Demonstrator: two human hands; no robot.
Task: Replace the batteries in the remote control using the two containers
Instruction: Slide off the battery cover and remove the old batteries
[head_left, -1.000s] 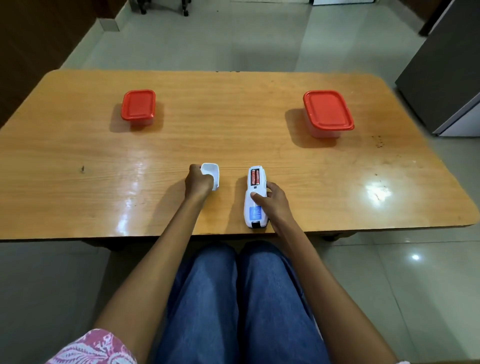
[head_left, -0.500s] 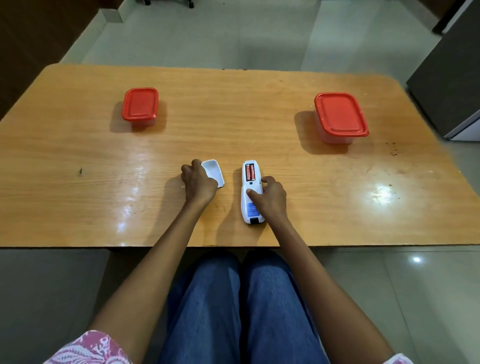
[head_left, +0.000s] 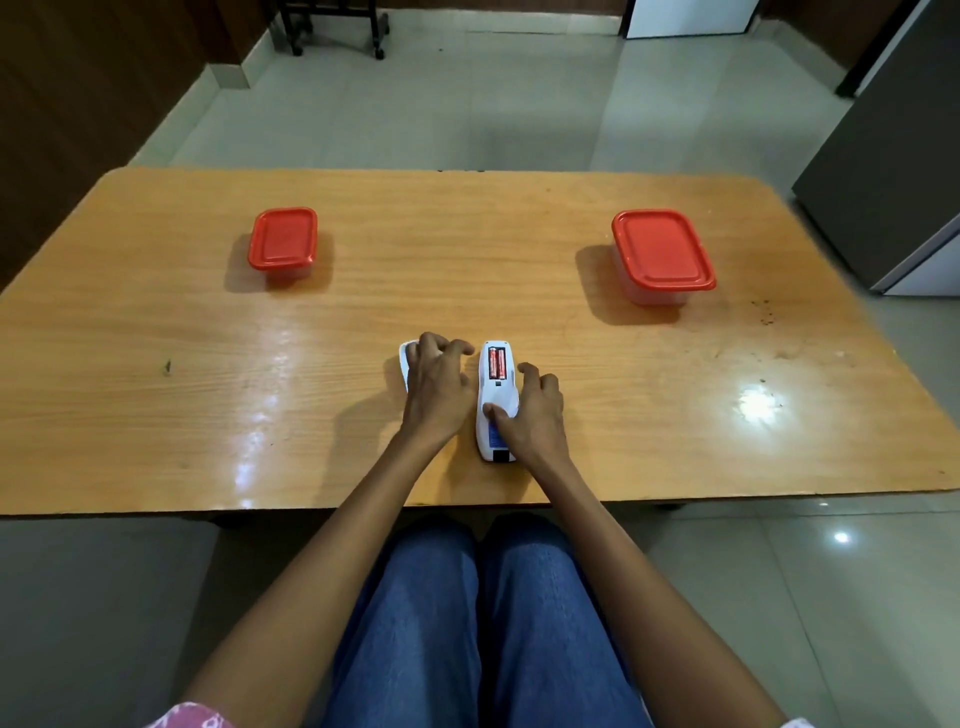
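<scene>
The white remote control (head_left: 497, 400) lies face down near the table's front edge, its battery bay uncovered, with two red batteries (head_left: 497, 362) inside. My right hand (head_left: 532, 413) grips its lower half, thumb on the back and fingers along the right side. The white battery cover (head_left: 405, 358) lies flat on the table just left of the remote, mostly hidden under my left hand (head_left: 436, 387). That hand hovers over it with fingers spread, the fingertips close to the remote's top. Both red-lidded containers are closed: a small one (head_left: 283, 240) at far left, a larger one (head_left: 662, 250) at far right.
The wooden table (head_left: 156, 364) has rounded corners and a glossy top. A grey cabinet (head_left: 893, 171) stands off its right end. My knees in blue jeans (head_left: 467, 623) sit under the front edge. A wheeled stand (head_left: 337, 26) is on the tiled floor beyond.
My left hand has laid the battery cover flat on the table and opened over it, fingers shifting right toward the remote. My right hand keeps its hold on the remote.
</scene>
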